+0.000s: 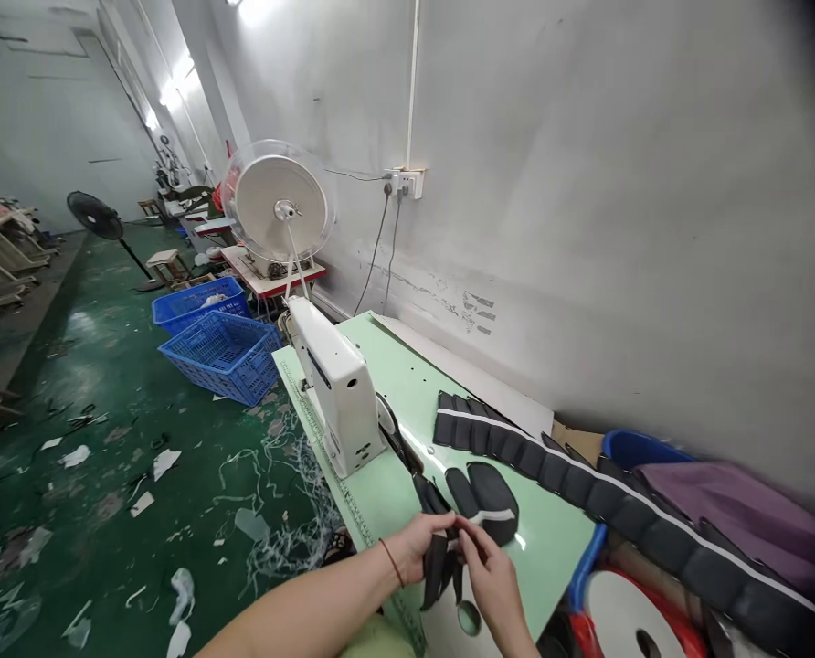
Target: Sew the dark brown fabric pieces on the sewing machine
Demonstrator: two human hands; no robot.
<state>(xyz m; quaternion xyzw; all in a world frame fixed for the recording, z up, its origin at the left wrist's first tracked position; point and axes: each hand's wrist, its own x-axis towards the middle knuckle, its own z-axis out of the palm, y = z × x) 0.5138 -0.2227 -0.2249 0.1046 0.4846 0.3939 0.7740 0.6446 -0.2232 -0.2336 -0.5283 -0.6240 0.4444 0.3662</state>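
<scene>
My left hand (419, 543), with a thin brown band at the wrist, pinches a black fabric piece (436, 568) over the near part of the pale green sewing table (407, 493). Close against it, my right hand (491, 576) is closed at the fingertips on the same piece. Below the right hand is a dark ring (469, 618); what it belongs to is hidden. Just beyond the fingers lie black padded pieces (490, 493) with a white strip across them. The white sewing machine (335, 384) stands to the left of these.
A long chain of black padded pieces (586, 484) with a white strip runs off the table's right side. There, a white spool (630, 612) and purple cloth (723, 512) sit low. Blue crates (226, 356), scraps and a fan (96, 216) stand or lie on the green floor.
</scene>
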